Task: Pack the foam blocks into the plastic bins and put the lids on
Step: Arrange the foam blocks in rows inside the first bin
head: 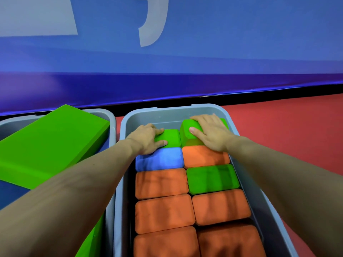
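Both hands flat, not gripping: left hand (146, 139) and right hand (210, 132) press far green blocks (171, 138) into bin (246, 175).

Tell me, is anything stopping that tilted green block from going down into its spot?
Nothing visible blocks it. The tilted green block under the right hand sits higher than its neighbours, at the far end of the bin. Whatever lies beneath it is hidden.

orange, green and blue foam blocks (163, 182) fill grey bin (246, 175).
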The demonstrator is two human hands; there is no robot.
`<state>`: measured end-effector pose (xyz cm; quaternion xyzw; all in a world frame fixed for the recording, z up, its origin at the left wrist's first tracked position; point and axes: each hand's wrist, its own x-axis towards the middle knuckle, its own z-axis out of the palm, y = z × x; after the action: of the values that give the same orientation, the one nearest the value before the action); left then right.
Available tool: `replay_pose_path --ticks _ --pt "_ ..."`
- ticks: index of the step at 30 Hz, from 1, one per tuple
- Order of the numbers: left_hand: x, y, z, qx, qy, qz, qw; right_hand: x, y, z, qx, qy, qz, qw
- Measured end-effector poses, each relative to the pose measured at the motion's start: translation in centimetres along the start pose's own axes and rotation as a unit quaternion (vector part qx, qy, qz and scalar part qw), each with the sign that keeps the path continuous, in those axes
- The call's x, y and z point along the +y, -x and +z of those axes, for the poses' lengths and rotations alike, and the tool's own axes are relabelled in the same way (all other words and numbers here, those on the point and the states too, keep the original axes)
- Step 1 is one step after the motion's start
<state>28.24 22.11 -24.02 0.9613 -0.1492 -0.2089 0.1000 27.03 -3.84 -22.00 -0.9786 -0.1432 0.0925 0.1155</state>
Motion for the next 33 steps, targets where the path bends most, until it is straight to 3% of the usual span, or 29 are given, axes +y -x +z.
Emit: replay_pose_path --ticks 8,18,21,26,33 --pt "0.2 0.2 0.5 0.013 -0.009 -0.007 1.0 0.5 -1.0 4.5 -0.033 0.052 0.014 0.998" --pt "0.1 0.7 1.7 0.034 0.004 -0.007 0.999 0.1 -1.8 4.8 -0.05 0.08 0.028 0.995" --pt "0.5 1.6 2.1 0.021 0.003 -0.014 1.0 -0.4 -0.9 4.5 -0.056 0.077 0.068 0.993" --pt "3.2 5.5 1.7 0.022 0.051 -0.019 0.998 -3.9 3.1 3.8 -0.032 0.04 0.127 0.991" --pt "6.9 15.2 -1.7 0.086 0.125 -0.029 0.988 -12.0 11.7 -2.1 -0.023 -0.017 0.062 0.998"
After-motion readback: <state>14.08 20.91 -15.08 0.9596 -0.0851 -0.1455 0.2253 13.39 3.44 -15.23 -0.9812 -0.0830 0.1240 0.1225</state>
